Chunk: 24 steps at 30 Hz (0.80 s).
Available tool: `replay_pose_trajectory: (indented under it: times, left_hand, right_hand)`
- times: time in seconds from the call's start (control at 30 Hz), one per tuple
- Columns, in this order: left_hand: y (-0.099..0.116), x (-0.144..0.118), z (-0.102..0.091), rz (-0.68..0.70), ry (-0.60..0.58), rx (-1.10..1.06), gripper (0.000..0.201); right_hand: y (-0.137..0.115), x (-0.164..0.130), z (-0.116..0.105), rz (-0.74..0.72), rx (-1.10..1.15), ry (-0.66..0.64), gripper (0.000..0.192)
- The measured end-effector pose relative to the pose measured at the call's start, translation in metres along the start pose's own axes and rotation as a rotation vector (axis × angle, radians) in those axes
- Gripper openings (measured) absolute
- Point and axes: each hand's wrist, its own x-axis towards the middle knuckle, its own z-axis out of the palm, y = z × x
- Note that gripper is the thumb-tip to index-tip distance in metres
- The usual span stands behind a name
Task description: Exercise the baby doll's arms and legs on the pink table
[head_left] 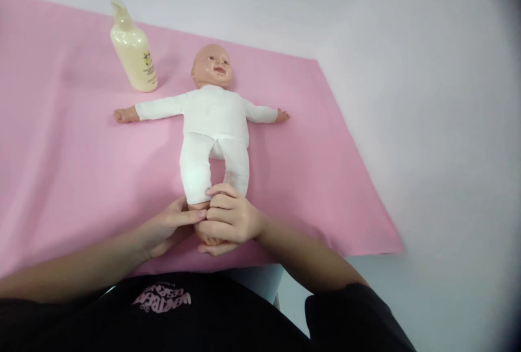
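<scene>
A baby doll [215, 113] in white clothing lies on its back on a pink cloth, head away from me and arms spread wide. Both my hands are at its foot on the left of the picture. My left hand [173, 225] closes round the ankle from the left, its thumb lying across the front. From the right, my right hand [230, 219] wraps the same foot with curled fingers, and its fingertips meet my left thumb. Part of the foot shows between the hands. The doll's other foot is hidden behind my right hand.
A cream-coloured pump bottle [132, 53] stands on the pink cloth [301, 178], left of the doll's head. The cloth's right edge slants down toward the front corner. A white surface [427, 97] lies beyond it. My body is close to the near edge.
</scene>
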Motion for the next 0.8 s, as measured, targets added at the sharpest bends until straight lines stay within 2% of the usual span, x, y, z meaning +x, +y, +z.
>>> replay_pose_trajectory:
  times: [0.13, 0.27, 0.37, 0.47, 0.67, 0.8]
  left_hand:
    - [0.001, -0.001, 0.001, 0.003, 0.013, 0.023, 0.039]
    - [0.001, -0.001, 0.002, -0.001, 0.014, 0.027, 0.041]
    - [0.000, 0.000, 0.001, -0.002, 0.033, 0.022, 0.043]
    - [-0.001, 0.001, 0.001, 0.015, 0.081, 0.024, 0.042]
    - [-0.002, 0.000, 0.002, 0.022, 0.075, 0.041, 0.039]
    - [0.000, -0.001, 0.004, 0.003, 0.128, 0.062, 0.039]
  right_hand:
    - [0.002, 0.004, -0.001, -0.001, 0.044, 0.084, 0.047]
    - [0.003, 0.004, -0.001, -0.017, 0.075, 0.105, 0.050]
    - [0.002, 0.001, -0.001, -0.020, 0.068, 0.058, 0.050]
    - [0.000, -0.001, -0.001, 0.000, 0.059, 0.006, 0.042]
    - [0.000, 0.000, 0.000, 0.065, 0.074, 0.051, 0.036]
    - [0.003, -0.006, 0.004, 0.013, 0.084, -0.015, 0.046]
